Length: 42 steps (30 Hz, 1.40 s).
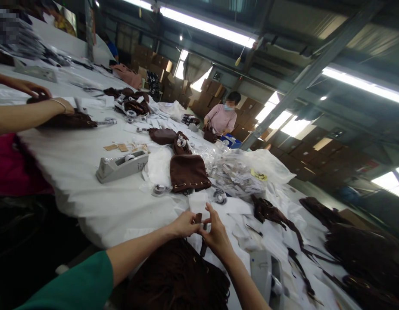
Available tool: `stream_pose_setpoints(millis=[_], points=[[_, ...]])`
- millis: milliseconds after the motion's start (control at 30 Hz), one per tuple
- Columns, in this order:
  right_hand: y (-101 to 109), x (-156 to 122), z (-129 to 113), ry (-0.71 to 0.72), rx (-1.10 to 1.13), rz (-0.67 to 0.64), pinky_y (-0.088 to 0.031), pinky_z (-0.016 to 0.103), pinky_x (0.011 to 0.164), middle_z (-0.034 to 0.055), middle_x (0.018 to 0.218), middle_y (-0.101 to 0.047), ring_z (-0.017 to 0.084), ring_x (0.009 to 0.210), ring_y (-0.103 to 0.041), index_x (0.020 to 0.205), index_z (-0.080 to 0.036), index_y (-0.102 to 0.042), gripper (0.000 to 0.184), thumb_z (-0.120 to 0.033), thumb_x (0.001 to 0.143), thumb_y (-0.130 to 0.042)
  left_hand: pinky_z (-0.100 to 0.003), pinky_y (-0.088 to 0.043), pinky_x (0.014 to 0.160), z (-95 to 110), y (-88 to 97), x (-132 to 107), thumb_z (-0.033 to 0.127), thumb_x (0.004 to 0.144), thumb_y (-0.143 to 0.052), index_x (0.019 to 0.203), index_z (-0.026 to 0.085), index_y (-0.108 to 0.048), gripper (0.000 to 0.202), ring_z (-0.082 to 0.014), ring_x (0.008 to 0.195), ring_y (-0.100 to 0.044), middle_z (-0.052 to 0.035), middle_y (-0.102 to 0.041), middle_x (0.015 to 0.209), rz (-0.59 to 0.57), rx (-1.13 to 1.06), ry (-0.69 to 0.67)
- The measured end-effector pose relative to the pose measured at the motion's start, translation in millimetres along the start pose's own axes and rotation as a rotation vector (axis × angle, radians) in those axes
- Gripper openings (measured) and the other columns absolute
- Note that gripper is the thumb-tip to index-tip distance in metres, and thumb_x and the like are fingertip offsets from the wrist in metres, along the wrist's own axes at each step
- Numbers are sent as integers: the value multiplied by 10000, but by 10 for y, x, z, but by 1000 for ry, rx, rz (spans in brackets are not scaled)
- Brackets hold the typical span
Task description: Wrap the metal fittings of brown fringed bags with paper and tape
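Note:
My left hand [185, 224] pinches a short brown strap [198, 218], its end standing up above the fingertips. Close against it, my right hand [217, 236] is closed at thumb and fingertip on the same strap, with one finger raised. Below both hands lies a dark brown fringed bag [176, 277] with small metal eyelets, partly hidden by my forearms. Just beyond my fingers is a white paper piece [197, 202]. Behind that sits another brown bag [189, 170] with a row of eyelets along its near edge.
A grey tape dispenser [122, 167] stands left, another [266, 275] near right. Tape rolls [219, 196] and a pile of plastic-wrapped pieces [238, 176] lie on the white-covered table [99, 206]. Another person's arms [28, 114] handle a brown bag at left; a masked person [221, 117] works farther back.

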State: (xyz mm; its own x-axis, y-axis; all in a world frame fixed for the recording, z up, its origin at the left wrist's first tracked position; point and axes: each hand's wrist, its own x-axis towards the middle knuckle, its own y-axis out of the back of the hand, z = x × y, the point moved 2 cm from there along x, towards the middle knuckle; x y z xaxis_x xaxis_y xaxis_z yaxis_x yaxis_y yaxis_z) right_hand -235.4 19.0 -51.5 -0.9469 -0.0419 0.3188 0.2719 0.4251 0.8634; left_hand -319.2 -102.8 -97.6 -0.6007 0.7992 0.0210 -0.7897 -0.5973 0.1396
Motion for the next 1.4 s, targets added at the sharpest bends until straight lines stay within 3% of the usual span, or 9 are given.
stream_pose_setpoints(millis=[133,233,333,600,800,967,1067,1267,1400], points=[[91,112,-34,-42,55,-183,-493,354,854,55,1041,-681,192,922,-640,1360,-229,-410,646,-92,746,-557,-217,-377,624,4,-41,-32,149,706,-533,848,152,-687,210,-132,661,-533,18,-613,683,29,64,-75],[107,158,-86,0,-94,-186,-475,348,833,41,882,-712,196,849,-643,1024,-219,-667,305,-75,797,-523,-231,-360,638,-45,-57,-24,148,702,-551,755,138,-670,131,-138,657,-509,13,-589,657,42,102,-65],[46,120,-101,54,-250,-141,-485,292,717,54,770,-691,190,760,-634,831,-192,-695,225,-56,813,-516,-243,-347,638,-100,-26,5,153,710,-556,773,133,-666,128,-149,672,-498,3,-583,657,84,110,-12],[-120,-66,-4,231,-262,87,-485,271,705,59,842,-700,172,760,-619,903,-172,-678,273,-33,852,-448,-219,-307,498,-132,-9,50,273,706,-579,598,130,-612,183,-106,486,-444,5,-540,500,-7,-146,184],[-73,-40,-32,325,-231,185,-480,328,763,74,976,-699,191,835,-581,999,-182,-676,267,-85,903,-446,-197,-322,427,-156,38,52,394,691,-564,673,109,-616,290,-81,435,-446,-75,-644,634,-110,-532,317],[-87,-66,3,371,-255,214,-486,371,820,103,1079,-689,214,950,-595,1121,-188,-659,335,-83,905,-426,-184,-368,462,-179,14,85,395,675,-644,681,121,-578,282,-63,423,-422,-21,-560,506,-9,-735,345],[-147,-133,6,244,-186,206,-469,413,892,121,1158,-664,241,1040,-601,1139,-187,-658,299,-169,905,-471,-180,-389,492,-216,39,114,380,689,-655,670,133,-549,270,-60,430,-432,23,-493,447,90,-791,305],[-257,-208,-53,-532,326,400,-523,334,710,100,878,-730,230,774,-672,994,-146,-709,406,-490,830,-566,-169,-313,421,-251,105,119,376,678,-693,634,131,-519,303,-18,363,-367,-37,-614,561,160,-770,211],[-415,-111,-74,-646,677,399,-470,274,570,48,692,-703,167,594,-603,1023,-130,-707,494,-513,712,-679,-161,-279,411,-195,62,69,424,672,-706,704,121,-563,337,-23,383,-406,-15,-609,604,105,-759,138]])
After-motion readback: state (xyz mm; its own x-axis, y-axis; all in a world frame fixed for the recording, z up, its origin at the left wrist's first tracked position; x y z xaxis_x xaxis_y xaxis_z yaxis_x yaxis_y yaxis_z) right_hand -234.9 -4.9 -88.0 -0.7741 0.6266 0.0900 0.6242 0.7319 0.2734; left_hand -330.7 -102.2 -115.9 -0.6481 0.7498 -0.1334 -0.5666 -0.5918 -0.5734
